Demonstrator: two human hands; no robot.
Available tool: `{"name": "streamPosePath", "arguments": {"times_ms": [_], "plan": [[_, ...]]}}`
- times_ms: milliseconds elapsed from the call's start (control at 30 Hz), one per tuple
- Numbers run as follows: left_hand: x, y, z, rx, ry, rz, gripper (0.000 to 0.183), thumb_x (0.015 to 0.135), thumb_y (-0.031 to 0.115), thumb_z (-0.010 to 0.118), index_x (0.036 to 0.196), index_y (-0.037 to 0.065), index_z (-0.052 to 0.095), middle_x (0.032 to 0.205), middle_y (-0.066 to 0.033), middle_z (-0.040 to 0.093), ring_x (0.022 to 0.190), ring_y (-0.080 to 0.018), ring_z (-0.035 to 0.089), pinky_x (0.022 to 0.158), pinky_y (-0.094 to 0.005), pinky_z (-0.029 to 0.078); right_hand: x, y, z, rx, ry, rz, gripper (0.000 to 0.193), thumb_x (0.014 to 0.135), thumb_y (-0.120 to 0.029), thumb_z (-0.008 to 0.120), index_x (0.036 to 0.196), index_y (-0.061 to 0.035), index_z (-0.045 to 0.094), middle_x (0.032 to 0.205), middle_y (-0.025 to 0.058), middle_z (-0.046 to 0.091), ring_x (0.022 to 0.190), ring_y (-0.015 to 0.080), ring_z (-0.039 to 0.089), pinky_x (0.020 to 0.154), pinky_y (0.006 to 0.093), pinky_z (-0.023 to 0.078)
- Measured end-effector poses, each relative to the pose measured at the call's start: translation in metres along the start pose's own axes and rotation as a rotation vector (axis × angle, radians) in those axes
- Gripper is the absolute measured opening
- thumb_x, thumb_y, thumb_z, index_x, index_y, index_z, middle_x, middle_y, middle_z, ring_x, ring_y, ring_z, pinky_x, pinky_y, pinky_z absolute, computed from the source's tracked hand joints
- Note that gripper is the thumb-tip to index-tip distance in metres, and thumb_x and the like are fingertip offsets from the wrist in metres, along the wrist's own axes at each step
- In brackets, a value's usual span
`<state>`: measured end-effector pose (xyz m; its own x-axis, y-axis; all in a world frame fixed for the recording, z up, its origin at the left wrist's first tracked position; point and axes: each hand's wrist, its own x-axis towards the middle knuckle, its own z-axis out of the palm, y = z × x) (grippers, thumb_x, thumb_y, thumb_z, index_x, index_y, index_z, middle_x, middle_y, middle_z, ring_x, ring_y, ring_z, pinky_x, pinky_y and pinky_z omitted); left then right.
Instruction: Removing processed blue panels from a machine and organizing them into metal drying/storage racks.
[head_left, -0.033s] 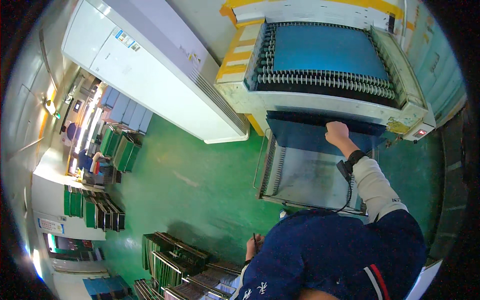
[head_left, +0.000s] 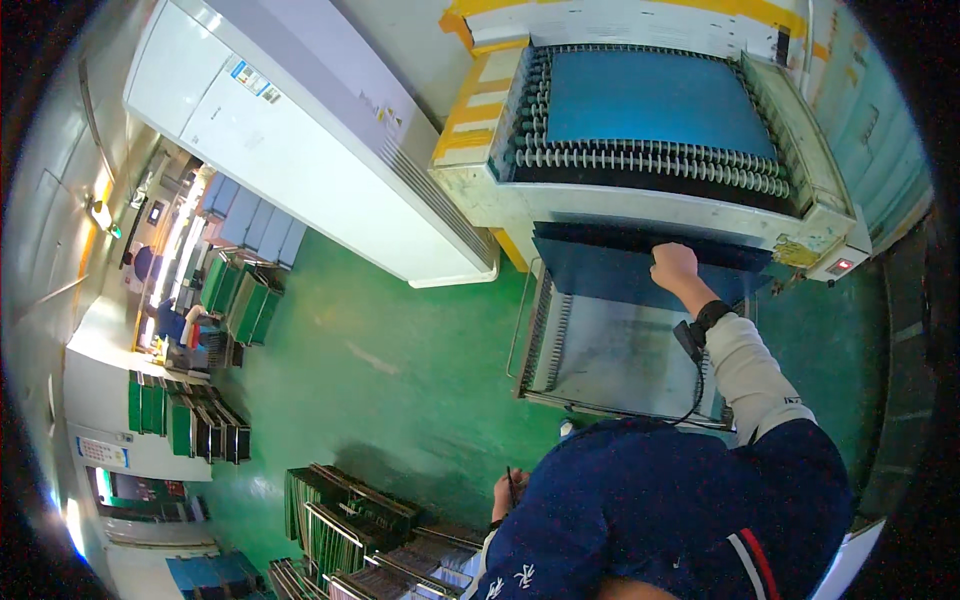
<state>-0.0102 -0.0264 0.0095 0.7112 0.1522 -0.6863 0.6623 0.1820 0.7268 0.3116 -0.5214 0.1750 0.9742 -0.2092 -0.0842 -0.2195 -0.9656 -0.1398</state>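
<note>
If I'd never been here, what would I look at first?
Probably the bright blue sheet lying on disc-covered rollers in the machine at upper right. Below, the person's right hand is curled at the upper edge of a dark blue panel. A tall white cabinet slants across the upper left.

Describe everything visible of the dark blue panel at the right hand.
The dark blue panel is a flat, thin-looking sheet with a smooth, plain face; its material can't be told. It stands tilted, long side across, at the far end of the toothed rack, just below the front of the roller machine. The curled right hand is at its upper edge, covering part of it; the fingers' exact grip is hidden. Another dark sheet seems to stand close behind.
</note>
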Motion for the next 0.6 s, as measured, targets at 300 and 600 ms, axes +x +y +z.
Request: {"name": "streamPosePath", "arguments": {"times_ms": [300,600], "plan": [[0.022,-0.029,-0.03,0.264,-0.1,0.019,0.035,0.084,0.03,0.063,0.099,-0.002,0.062,0.082,-0.0102,0.067,0.061,-0.0185,0.061,0.046,-0.0272,0.043,0.002,-0.006,0.003,-0.004,0.023,-0.024,0.017,0.069,-0.021,0.067,0.079,-0.0067,0.067,0.082,0.015,0.065,0.084,0.0331,0.063,0.072,0.0443,0.05],[0.047,-0.06,-0.042,-0.337,-0.009,-0.36,0.033,0.086,0.024,0.062,0.105,-0.003,0.058,0.09,-0.0139,0.067,0.063,-0.022,0.062,0.048,-0.0305,0.045,0.005,-0.008,0.002,-0.012,0.022,-0.028,0.017,0.069,-0.021,0.067,0.078,-0.0066,0.067,0.083,0.0151,0.066,0.085,0.0329,0.063,0.074,0.0437,0.05]]}}
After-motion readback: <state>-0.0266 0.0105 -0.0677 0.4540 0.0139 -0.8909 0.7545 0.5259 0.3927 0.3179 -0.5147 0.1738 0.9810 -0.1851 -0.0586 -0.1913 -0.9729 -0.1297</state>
